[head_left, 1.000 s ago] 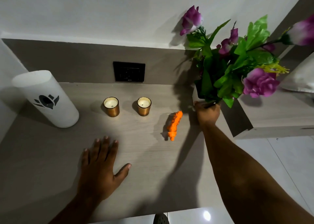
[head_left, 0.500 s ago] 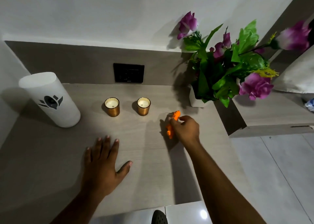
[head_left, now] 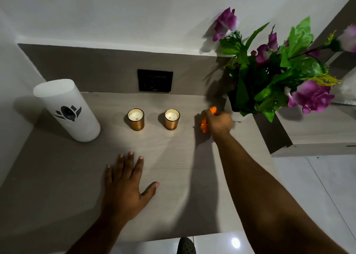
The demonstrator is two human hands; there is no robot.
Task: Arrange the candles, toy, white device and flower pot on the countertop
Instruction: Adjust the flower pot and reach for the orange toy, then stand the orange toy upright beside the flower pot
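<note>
Two gold-cupped candles stand side by side at the back of the countertop (head_left: 173, 157), the left candle (head_left: 136, 119) and the right candle (head_left: 171, 118). A tall white cylindrical device (head_left: 67, 110) with a dark flower mark stands at the far left. A white flower pot (head_left: 231, 112) with purple flowers and green leaves sits at the back right corner. My right hand (head_left: 218, 122) is closed on the small orange toy (head_left: 204, 125), just left of the pot. My left hand (head_left: 125, 186) lies flat on the counter near the front, fingers spread.
A black wall socket plate (head_left: 155, 80) sits on the backsplash behind the candles. A lower wooden surface (head_left: 317, 132) adjoins the counter on the right. White tiled floor (head_left: 317, 196) lies beyond the counter's front and right edges.
My right hand let go of the flower pot, reached down to the orange toy, gripped it and carried it back and right toward the pot. My left hand stayed flat.
</note>
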